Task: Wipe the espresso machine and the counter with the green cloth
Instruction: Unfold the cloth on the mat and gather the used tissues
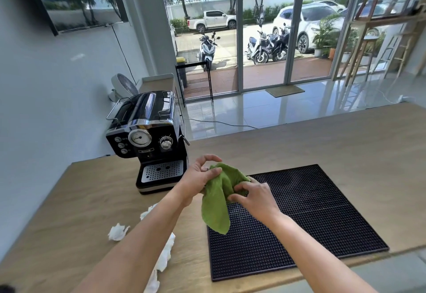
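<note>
Several crumpled white tissues (118, 231), loose on the wooden counter (345, 143), far left. One black espresso machine (149, 140), upright at the counter's back left, near the wall. One left hand (199, 176), just right of the machine, fingers curled, gripping the green cloth (219, 200) at its upper edge. Cloth bunched, raised between both hands, tail hanging over the mat's left edge. One right hand (255, 197), fingers pinching the cloth's right side. One black rubber mat (311, 212), flat, right of centre.

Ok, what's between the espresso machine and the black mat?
In the head view, just bare wooden counter, with the left hand holding the green cloth above it.
</note>
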